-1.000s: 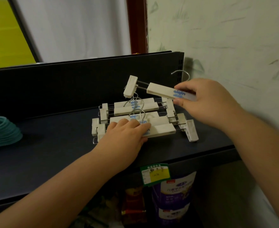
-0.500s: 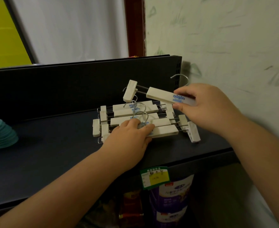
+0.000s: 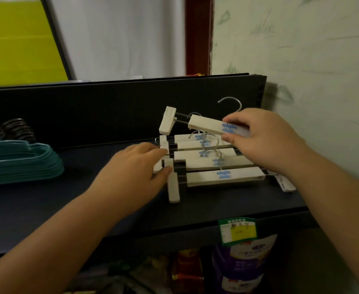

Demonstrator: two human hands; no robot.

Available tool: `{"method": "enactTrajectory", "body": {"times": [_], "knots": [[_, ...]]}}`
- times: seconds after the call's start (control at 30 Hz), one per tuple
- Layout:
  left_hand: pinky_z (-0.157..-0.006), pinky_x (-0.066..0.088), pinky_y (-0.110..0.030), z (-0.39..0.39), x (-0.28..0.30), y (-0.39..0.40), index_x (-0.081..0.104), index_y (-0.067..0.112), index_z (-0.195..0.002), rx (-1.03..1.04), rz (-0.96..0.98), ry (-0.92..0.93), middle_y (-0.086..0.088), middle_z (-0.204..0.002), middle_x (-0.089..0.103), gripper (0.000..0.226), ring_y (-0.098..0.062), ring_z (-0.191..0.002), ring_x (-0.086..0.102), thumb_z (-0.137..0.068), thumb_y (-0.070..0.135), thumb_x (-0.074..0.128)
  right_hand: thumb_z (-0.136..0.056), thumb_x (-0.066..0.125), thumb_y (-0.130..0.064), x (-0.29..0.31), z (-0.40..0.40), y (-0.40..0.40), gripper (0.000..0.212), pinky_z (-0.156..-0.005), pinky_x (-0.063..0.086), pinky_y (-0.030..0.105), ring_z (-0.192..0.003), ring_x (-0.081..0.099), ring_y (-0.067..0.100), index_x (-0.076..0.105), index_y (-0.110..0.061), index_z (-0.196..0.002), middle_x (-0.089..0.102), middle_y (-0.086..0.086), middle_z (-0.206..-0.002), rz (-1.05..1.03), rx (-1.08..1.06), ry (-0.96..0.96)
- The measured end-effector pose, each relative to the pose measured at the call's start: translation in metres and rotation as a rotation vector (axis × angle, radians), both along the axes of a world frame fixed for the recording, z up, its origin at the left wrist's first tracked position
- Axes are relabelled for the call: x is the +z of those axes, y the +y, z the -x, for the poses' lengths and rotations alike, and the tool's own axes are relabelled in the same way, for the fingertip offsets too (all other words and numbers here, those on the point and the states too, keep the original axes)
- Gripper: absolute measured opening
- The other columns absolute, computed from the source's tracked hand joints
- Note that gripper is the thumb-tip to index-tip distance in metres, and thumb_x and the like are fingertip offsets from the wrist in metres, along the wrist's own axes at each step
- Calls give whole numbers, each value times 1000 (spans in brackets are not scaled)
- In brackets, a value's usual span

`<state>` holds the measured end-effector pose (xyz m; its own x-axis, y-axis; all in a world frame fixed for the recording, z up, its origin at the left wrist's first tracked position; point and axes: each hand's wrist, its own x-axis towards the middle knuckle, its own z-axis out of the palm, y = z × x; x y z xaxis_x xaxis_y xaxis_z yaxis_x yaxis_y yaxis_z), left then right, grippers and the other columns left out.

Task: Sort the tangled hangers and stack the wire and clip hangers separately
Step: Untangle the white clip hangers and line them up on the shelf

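A pile of white clip hangers (image 3: 216, 176) with blue print and metal hooks lies on the dark shelf (image 3: 68, 209) near the right wall. My right hand (image 3: 261, 139) grips one white clip hanger (image 3: 208, 125) by its bar and holds it tilted above the pile, its hook sticking up behind my fingers. At the pile's left end my left hand (image 3: 136, 166) pinches a white clip (image 3: 166, 164) between thumb and fingers. Teal wire hangers (image 3: 19, 160) are stacked at the shelf's left edge.
The shelf has a tall dark back panel (image 3: 110, 107) and a wall close on the right. A green and yellow price tag (image 3: 238, 231) hangs on the front edge. Packaged goods (image 3: 242, 264) sit on the level below.
My left hand has slid from the middle of the front hanger's bar to the clips at the pile's left end. The right hand still holds its hanger above the pile.
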<state>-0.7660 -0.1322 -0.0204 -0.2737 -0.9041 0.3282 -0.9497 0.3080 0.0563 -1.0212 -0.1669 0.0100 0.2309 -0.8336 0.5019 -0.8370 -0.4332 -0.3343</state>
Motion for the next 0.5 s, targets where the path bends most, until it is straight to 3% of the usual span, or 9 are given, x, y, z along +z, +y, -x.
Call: {"method": "enactTrajectory", "body": {"times": [0.27, 0.5], "knots": [[-101, 44, -35, -141, -1, 15, 45, 33, -140, 262, -53, 10, 8, -138, 47, 54, -15, -122, 48, -89, 50, 51, -91, 66, -33, 3, -106, -24, 34, -81, 43, 24, -95, 52, 2, 60, -32, -125, 54, -16, -106, -48, 108, 93], [-102, 41, -29, -185, -7, 13, 39, 38, -142, 162, -88, 56, 14, -138, 43, 53, -8, -124, 43, -91, 49, 50, -92, 66, -31, 1, -223, -68, 32, -85, 47, 28, -97, 55, 5, 62, -30, -123, 59, -13, -108, -169, 206, 131]]}}
